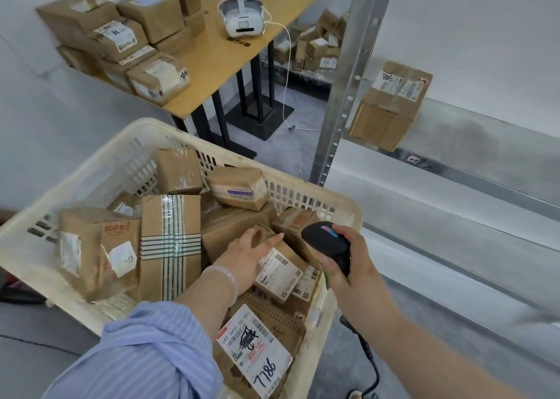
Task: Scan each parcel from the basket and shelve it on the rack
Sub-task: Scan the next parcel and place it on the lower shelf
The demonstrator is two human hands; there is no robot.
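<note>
In basket (130, 162), left grip (247, 253) wide, flat on labelled parcel (277, 272); right grip (348, 265) closed round black scanner (325, 241), just beside that parcel.

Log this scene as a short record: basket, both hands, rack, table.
basket: full of loosely piled parcels
left hand: rests on a labelled parcel in the basket
right hand: grips scanner over the basket's right corner
rack: one box on a shelf
table: stacked boxes, headset
</note>
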